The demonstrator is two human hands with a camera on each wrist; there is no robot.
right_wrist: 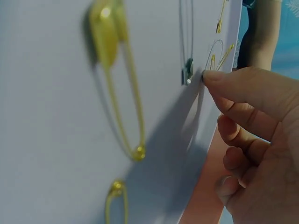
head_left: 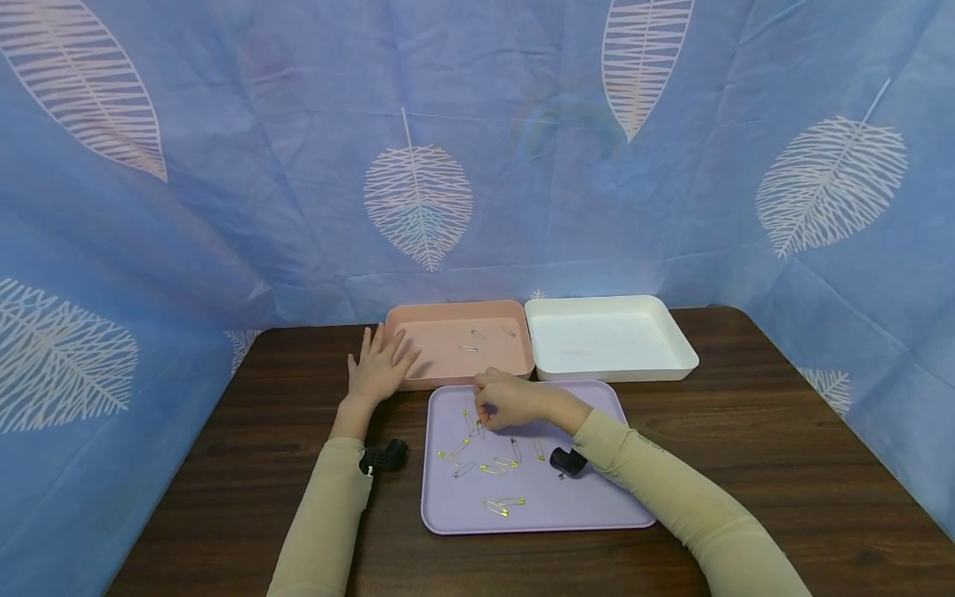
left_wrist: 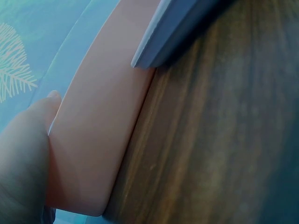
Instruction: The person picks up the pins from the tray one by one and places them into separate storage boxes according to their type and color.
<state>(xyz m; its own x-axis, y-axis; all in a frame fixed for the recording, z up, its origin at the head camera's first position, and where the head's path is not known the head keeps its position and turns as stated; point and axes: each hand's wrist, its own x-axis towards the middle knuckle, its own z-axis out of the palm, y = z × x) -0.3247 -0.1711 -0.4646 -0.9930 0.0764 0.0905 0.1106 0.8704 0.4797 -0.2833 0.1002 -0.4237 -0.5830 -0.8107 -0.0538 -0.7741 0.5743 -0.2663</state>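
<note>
My right hand (head_left: 511, 398) is over the upper part of the lavender tray (head_left: 582, 510), its thumb and forefinger pinching a silver safety pin (right_wrist: 215, 41) by one end. The other fingers curl toward the palm. Around it on the tray lie several gold safety pins (right_wrist: 103, 35) and a few silver ones, one silver pin (right_wrist: 188, 77) close to the fingertips in the right wrist view. With fingers spread, my left hand (head_left: 375, 373) rests at the left rim of the pink tray (head_left: 433, 352); its thumb (left_wrist: 39, 112) lies along that rim in the left wrist view.
Several silver safety pins (head_left: 468, 348) lie in the pink tray. A white tray (head_left: 619, 340) stands beside it on the right, both behind the lavender tray on a dark wooden table (head_left: 776, 464). A blue leaf-patterned cloth (head_left: 522, 207) hangs behind.
</note>
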